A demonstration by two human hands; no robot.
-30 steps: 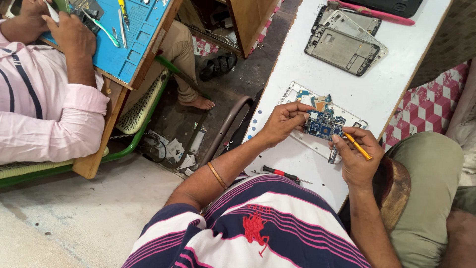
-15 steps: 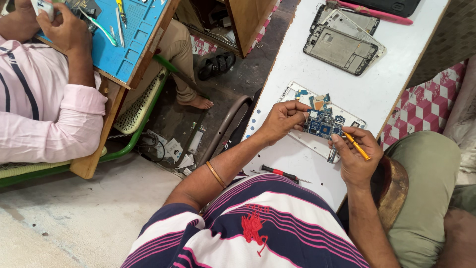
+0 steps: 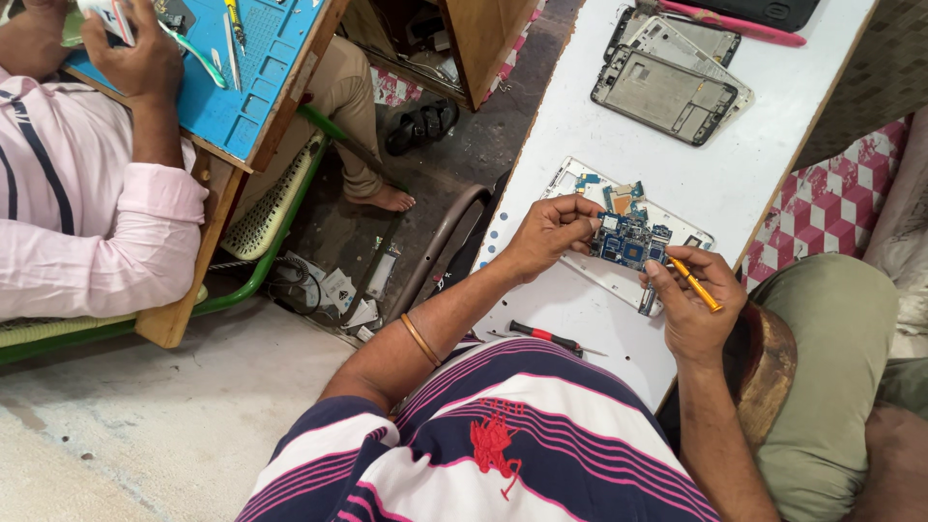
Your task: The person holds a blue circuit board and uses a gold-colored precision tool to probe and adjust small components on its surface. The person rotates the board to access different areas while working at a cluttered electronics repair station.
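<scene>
An opened phone body lies on the white table, with a blue circuit board on top of it. My left hand pinches the left edge of that board. My right hand grips a thin orange-handled tool whose tip points at the board's right side. A small dark part sticks down under my right fingers.
A red-and-black screwdriver lies on the table near my chest. Empty phone frames are stacked at the far end beside a pink tool. Another person in a pink shirt works at a blue mat to the left.
My hands stay on the board and tool almost unmoved. The person on the left has shifted their hands slightly over the blue mat.
</scene>
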